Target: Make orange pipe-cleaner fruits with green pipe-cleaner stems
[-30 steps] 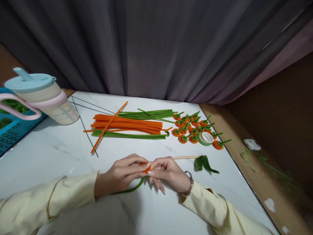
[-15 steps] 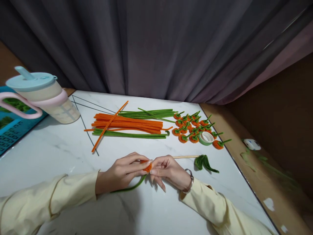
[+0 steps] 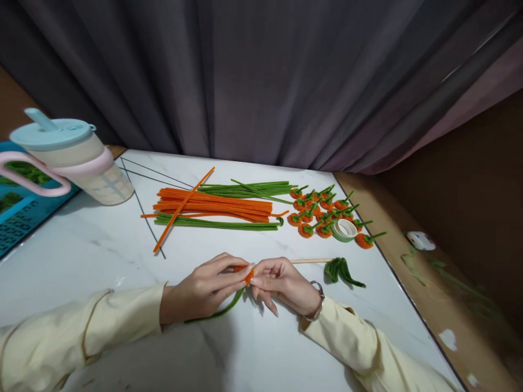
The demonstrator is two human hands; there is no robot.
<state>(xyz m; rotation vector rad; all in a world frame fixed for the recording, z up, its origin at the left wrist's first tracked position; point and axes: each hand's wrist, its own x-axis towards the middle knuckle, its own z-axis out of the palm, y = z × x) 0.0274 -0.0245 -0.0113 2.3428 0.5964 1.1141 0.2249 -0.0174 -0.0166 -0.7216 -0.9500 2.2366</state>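
Between both hands is a small orange pipe-cleaner pumpkin, partly covered by fingers. My left hand is closed on its left side. The thumb and fingertips of my right hand pinch its right side. A green pipe cleaner hangs below the pumpkin and curves left under my left hand; where it joins is hidden. Just beyond my right hand lies a thin wooden stick with dark green pipe-cleaner leaves at its end.
Orange pipe cleaners and green pipe cleaners lie in bundles farther back. Several finished orange pumpkins with green stems surround tape rolls at the right. A lidded tumbler stands at the left, near a blue printed item.
Both hands stay almost in place on the orange pumpkin, with slight finger movement only. The view has shifted very slightly; the other things lie as before.
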